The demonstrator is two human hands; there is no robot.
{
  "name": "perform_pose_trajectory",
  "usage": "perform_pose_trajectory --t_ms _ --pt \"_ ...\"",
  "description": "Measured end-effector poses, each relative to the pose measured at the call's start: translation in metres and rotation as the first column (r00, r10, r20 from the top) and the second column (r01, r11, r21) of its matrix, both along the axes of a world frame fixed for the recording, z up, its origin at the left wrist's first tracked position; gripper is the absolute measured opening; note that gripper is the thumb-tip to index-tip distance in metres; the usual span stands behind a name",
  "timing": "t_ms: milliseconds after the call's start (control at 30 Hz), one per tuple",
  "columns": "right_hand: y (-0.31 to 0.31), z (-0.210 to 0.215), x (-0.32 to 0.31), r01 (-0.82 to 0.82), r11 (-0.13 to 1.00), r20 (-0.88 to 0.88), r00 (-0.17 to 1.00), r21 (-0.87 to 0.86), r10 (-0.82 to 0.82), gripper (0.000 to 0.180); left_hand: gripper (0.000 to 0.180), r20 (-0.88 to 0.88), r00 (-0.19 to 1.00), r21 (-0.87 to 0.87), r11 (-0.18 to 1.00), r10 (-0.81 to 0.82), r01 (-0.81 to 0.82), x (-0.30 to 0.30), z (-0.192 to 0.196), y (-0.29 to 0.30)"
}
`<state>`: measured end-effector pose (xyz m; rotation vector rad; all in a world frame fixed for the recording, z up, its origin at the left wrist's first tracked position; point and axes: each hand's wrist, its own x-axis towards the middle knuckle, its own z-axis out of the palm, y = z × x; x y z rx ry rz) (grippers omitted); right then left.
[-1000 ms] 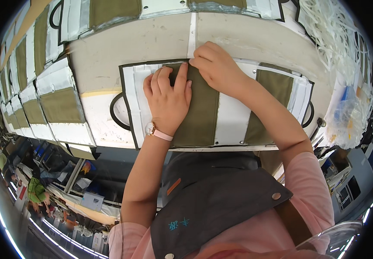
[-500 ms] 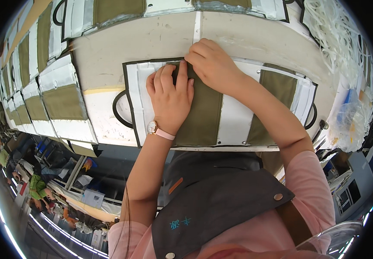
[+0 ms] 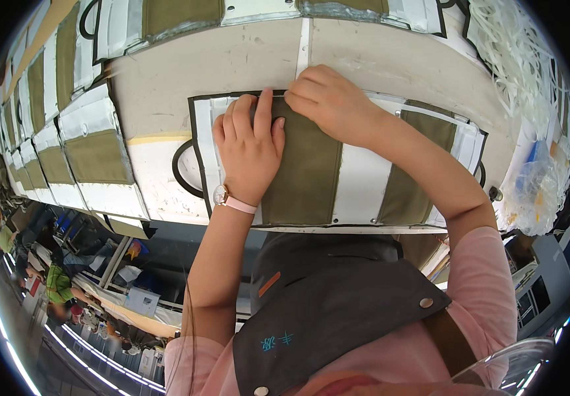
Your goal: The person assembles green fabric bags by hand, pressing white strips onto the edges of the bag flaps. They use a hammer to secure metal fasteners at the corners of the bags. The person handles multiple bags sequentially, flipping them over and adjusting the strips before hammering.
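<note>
A flat fabric panel (image 3: 306,178) with olive and white bands, dark edging and black loop handles lies before me on the work table. My left hand (image 3: 248,146) rests flat on its left half, fingers spread toward the far edge. Along that far edge, just right of the left fingertips, my right hand (image 3: 332,107) has its fingers curled and pinched at the dark edging (image 3: 278,94). The fingers hide the exact spot they grip. A black loop handle (image 3: 180,169) sticks out at the panel's left side.
Similar banded panels lie overlapped on the left (image 3: 97,145), and another panel (image 3: 258,14) lies at the far side. White strips (image 3: 512,59) and clear plastic bags (image 3: 536,191) crowd the right end. Several people work beyond, at lower left.
My left hand has slid slightly left along the panel, away from the right hand. My right hand has shifted a little nearer and stays closed at the far edge.
</note>
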<state>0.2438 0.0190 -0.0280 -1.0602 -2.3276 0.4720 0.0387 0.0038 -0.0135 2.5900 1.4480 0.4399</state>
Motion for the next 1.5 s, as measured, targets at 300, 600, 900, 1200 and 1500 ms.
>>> perform_pose_trajectory --t_ms 300,600,900,1200,1500 --pt "-0.005 -0.005 -0.003 -0.019 0.99 0.089 0.996 0.14 0.006 0.013 0.047 -0.081 0.997 0.018 1.0 -0.017 0.019 0.002 0.003 0.0" --pt "-0.023 0.009 0.013 0.425 0.901 -0.009 0.904 -0.088 -0.427 0.018 0.043 -0.063 0.986 -0.032 0.988 -0.155 0.153 0.003 -0.004 -0.005" --pt "-0.026 0.007 0.019 0.274 0.961 0.008 0.962 -0.038 -0.274 0.018 0.046 -0.15 0.986 -0.066 0.995 -0.078 0.069 0.018 0.004 -0.018" --pt "-0.029 0.014 0.026 0.179 0.984 0.095 0.979 0.001 -0.178 0.02 0.046 -0.134 0.987 -0.068 0.995 -0.087 0.079 0.017 0.003 -0.018" --pt "-0.03 0.009 0.027 0.164 0.985 0.12 0.978 0.054 -0.169 0.032 0.048 -0.088 0.995 -0.055 0.997 -0.054 0.049 0.018 -0.003 -0.019"
